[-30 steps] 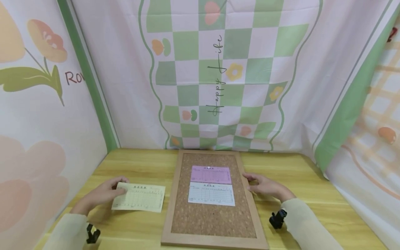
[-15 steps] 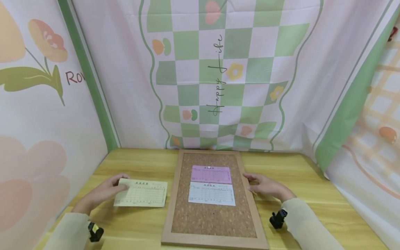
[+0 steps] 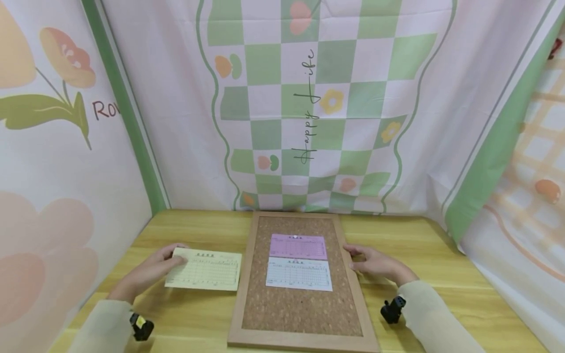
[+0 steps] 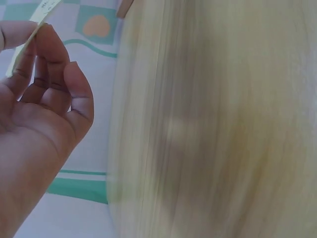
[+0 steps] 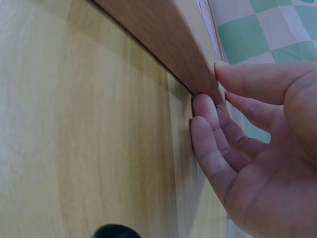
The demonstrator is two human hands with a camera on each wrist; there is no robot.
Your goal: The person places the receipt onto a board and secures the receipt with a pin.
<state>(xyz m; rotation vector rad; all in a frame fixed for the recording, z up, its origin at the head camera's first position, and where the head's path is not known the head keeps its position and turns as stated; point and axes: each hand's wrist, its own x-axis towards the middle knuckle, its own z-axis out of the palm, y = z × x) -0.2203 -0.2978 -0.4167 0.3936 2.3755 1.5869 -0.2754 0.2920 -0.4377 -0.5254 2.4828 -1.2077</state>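
Observation:
My left hand (image 3: 154, 268) pinches a pale yellow printed slip (image 3: 205, 269) by its left end, thumb on top. The slip hangs just above the table, left of a wood-framed cork board (image 3: 304, 314). In the left wrist view, only an edge of the slip (image 4: 47, 12) shows between thumb and fingers. My right hand (image 3: 377, 264) holds the right side of the board's frame. The right wrist view shows its thumb on the frame's (image 5: 163, 37) upper edge and its fingertips against the side. A pink slip (image 3: 300, 247) with a white pushpin (image 3: 295, 237) lies on the cork, above a pale blue slip (image 3: 298, 275).
The board lies on a light wood-grain table (image 3: 198, 323). A checkered green and white curtain (image 3: 300, 122) hangs behind the table's far edge, with printed cloth (image 3: 57, 171) at the left side. Black wrist cameras (image 3: 393, 310) are strapped near both sleeves.
My left hand has moved right and slightly away from me with the yellow slip, whose right end now comes close to the board's left frame. The right hand and the board have stayed put.

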